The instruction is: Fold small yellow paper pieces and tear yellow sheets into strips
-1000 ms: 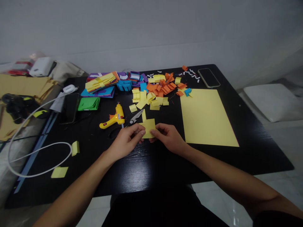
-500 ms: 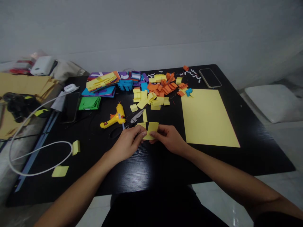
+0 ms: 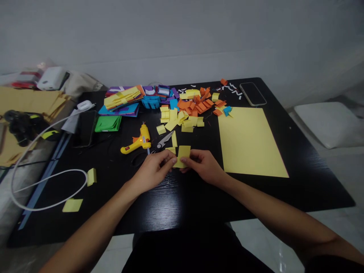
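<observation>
Seen from head height, two bare forearms reach across a black table [image 3: 247, 201]. Between the hands, near the middle of the table's near side, is a small yellow card [image 3: 184, 151], upright enough to show its face. The left hand [image 3: 156, 167] pinches its lower left corner between thumb and fingers; the right hand [image 3: 203, 165] pinches its right side, thumb in front. Whether the card touches the tabletop is hard to tell.

The step in hand looks like shaping or lining up this card by fingertip; whether it is creased is too small to make out. The next move seems to call for a light, even pinch from both hands, so that the paper neither slips nor buckles.

Just beyond the left hand lie scissors [image 3: 164, 140], with a yellow strip [image 3: 174, 139] beside the blades. A yellow glue gun [image 3: 139, 140] rests to their left. Farther back is a heap of yellow pieces [image 3: 171, 116] and orange pieces [image 3: 202, 105]. To the right of the right hand, a large yellow sheet [image 3: 251, 142] lies flat.
</observation>
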A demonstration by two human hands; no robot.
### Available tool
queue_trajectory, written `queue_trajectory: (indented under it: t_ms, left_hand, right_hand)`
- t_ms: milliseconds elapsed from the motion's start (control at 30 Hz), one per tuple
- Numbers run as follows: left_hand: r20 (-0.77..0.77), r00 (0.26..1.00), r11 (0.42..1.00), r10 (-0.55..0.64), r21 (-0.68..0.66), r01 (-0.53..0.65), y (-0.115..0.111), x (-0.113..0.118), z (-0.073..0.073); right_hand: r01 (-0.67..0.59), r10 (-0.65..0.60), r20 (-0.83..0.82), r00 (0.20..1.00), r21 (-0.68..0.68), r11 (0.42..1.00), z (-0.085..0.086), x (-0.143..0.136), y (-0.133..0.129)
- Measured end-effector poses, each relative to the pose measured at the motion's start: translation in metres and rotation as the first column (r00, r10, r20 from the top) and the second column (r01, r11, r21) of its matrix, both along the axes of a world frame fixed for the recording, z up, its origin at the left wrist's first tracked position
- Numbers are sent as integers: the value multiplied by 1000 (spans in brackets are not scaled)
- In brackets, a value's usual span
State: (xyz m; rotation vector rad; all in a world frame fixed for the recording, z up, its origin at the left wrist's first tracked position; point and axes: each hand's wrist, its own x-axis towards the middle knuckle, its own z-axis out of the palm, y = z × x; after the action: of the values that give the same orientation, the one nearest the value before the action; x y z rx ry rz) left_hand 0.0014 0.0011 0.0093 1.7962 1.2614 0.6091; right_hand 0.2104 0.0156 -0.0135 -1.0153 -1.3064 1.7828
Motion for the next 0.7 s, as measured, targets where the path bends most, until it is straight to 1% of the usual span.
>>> queue_trajectory:
  t_ms: [167,367,533,700]
  left_hand:
    - [42,999,1000,-4,-8,4,-2,1,-1]
    - [157,987,996,28,-86,-14,-3,2,-3]
    - [149,988,995,43,-99,-29,-3,3,-4]
    - [97,995,998,31,-55,-26,-3,2,-4]
  right_hand:
    - [-19,19,-10,1000,-11,1000,-1,0,0]
    - [-16,16,-14,1000,30,999,0,1,0]
    - [-18,18,-14,1000,45,999,2,1,-1]
    - [-1,2,-16,1000,52,999,2,0,-1]
